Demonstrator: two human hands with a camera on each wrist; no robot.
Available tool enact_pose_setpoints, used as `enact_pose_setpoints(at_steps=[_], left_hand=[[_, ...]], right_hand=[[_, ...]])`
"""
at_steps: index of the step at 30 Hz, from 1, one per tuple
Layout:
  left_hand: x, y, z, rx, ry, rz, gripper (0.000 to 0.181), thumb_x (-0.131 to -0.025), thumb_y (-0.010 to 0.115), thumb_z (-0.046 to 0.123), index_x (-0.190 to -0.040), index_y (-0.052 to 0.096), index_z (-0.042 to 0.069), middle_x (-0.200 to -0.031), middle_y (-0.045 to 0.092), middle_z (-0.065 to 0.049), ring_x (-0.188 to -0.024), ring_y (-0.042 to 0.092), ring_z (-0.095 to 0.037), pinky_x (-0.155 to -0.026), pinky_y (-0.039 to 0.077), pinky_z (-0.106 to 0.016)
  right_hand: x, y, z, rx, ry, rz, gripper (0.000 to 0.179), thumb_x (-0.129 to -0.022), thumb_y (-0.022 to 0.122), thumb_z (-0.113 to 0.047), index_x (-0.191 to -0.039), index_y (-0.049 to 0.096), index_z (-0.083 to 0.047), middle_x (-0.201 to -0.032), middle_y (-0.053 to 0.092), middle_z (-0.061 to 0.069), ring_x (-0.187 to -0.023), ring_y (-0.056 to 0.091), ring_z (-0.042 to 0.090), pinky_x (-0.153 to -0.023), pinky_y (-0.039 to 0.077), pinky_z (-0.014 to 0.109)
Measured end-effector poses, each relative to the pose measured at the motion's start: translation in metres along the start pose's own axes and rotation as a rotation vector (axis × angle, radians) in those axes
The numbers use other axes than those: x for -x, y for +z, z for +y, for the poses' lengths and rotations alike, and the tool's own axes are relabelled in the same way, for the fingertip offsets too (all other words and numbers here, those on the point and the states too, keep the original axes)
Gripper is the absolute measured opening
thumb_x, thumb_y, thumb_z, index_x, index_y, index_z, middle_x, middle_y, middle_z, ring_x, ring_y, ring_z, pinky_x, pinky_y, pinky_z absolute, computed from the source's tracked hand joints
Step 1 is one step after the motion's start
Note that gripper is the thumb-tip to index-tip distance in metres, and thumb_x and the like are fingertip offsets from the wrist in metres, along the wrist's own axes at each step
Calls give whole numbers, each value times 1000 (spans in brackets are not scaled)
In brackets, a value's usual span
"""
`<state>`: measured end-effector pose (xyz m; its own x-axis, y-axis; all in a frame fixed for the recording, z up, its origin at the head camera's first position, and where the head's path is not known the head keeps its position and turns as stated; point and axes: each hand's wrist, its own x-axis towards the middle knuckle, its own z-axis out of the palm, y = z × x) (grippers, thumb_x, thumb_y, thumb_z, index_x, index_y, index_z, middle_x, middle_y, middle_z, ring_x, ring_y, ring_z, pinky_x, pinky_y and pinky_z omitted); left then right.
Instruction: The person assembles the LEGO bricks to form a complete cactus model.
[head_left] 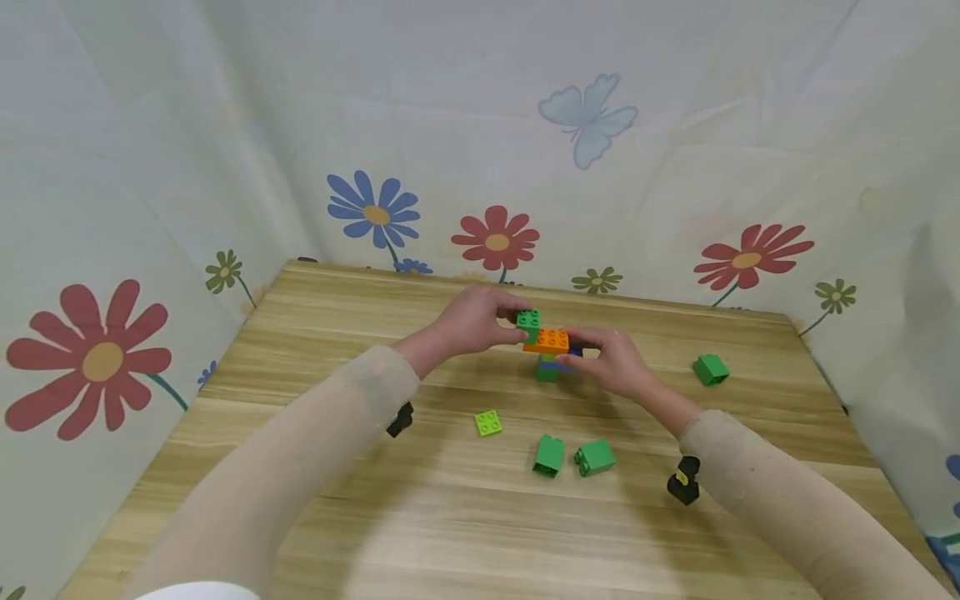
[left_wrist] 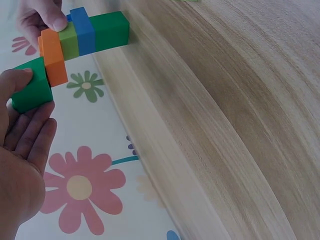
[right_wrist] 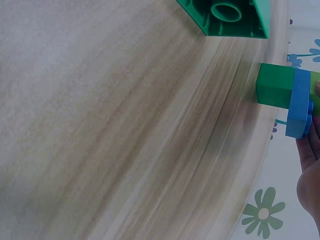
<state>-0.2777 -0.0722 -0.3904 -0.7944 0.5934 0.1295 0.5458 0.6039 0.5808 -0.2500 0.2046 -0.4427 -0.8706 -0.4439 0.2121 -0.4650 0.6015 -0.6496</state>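
My left hand [head_left: 472, 321] pinches a green building brick [left_wrist: 33, 86] between thumb and fingers. This brick sits against the studded side of an orange brick [head_left: 552, 340], over one end of it; whether it is fully pressed on I cannot tell. My right hand [head_left: 618, 365] grips the brick stack around its orange and lime parts, the thumb on the lime brick [left_wrist: 70, 41]. Below the lime come a blue brick [left_wrist: 83, 31] and a green bottom brick [left_wrist: 111, 31]. In the right wrist view, the blue brick [right_wrist: 298, 102] sticks out sideways beyond the green one.
On the wooden table [head_left: 450, 517] lie a flat lime brick [head_left: 488, 423], two green bricks [head_left: 549, 456] [head_left: 596, 457] nearer me, and another green brick [head_left: 710, 369] at the right. A flower-printed cloth [head_left: 637, 208] hangs behind the table's back edge.
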Motion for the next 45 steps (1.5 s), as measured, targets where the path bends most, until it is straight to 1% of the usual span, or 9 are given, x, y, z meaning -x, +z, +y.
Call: enact_pose_setpoints(at_steps=[9, 15, 19, 22, 25, 31, 36, 40, 45], left_hand=[[0, 0, -1, 32, -1, 0, 41, -96, 83, 26, -134, 75, 14, -114, 79, 2, -112, 74, -24, -98, 59, -33], [1, 1, -3, 107, -6, 10, 40, -96, 83, 23, -134, 75, 12, -116, 78, -1, -115, 73, -28, -105, 58, -43], [4, 3, -6, 145, -18, 34, 46, -96, 84, 24, -138, 72, 10, -123, 76, -2, -120, 71, -29, -109, 55, -42], [6, 6, -9, 163, -42, 58, 53, -94, 86, 27, -142, 70, 10, -129, 74, -2, -124, 69, -29, -111, 53, -40], [10, 8, -13, 171, -87, 81, 60, -92, 88, 32, -145, 68, 12, -135, 72, -2, -126, 68, -25, -111, 53, -39], [22, 12, -22, 208, -167, 122, 66, -91, 88, 37, -148, 65, 13, -141, 70, -5, -128, 66, -23, -111, 54, -42], [33, 16, -27, 202, -222, 122, 67, -92, 87, 41, -149, 64, 12, -141, 71, -4, -127, 67, -23, -109, 55, -40], [41, 19, -30, 194, -240, 119, 67, -91, 87, 40, -148, 65, 10, -139, 71, -6, -126, 67, -25, -109, 54, -41], [50, 28, -30, 233, -269, 106, 64, -92, 87, 36, -146, 66, 10, -138, 72, -6, -126, 68, -25, -110, 54, -42]], right_hand=[[0, -1, 0, 2, -6, 7, 43, -96, 83, -16, -134, 73, 0, -124, 77, 18, -107, 74, 33, -90, 62, 55], [0, -1, -1, 7, -9, 5, 43, -96, 83, -16, -134, 73, 0, -124, 77, 18, -109, 75, 33, -94, 61, 56], [0, -1, -2, 7, -1, 3, 43, -96, 83, -16, -134, 72, 0, -124, 77, 18, -108, 75, 33, -94, 61, 56], [0, 0, -3, -1, 12, 2, 44, -96, 83, -15, -135, 72, 1, -125, 76, 19, -109, 75, 33, -95, 61, 56], [0, 0, -3, -10, 27, 5, 44, -95, 83, -15, -135, 72, 1, -126, 76, 19, -111, 74, 35, -96, 60, 56], [1, 3, -2, -37, 44, 19, 44, -95, 84, -15, -134, 72, 1, -123, 77, 19, -112, 74, 37, -98, 59, 58], [1, 4, -4, -39, 58, 32, 44, -94, 85, -15, -134, 72, 0, -120, 78, 17, -111, 75, 36, -97, 60, 57], [1, 6, -7, -36, 81, 36, 44, -94, 85, -16, -132, 72, -1, -118, 78, 15, -109, 75, 34, -94, 61, 54], [2, 7, -10, -43, 98, 44, 41, -94, 85, -17, -129, 73, -1, -115, 78, 13, -105, 75, 31, -92, 62, 51]])
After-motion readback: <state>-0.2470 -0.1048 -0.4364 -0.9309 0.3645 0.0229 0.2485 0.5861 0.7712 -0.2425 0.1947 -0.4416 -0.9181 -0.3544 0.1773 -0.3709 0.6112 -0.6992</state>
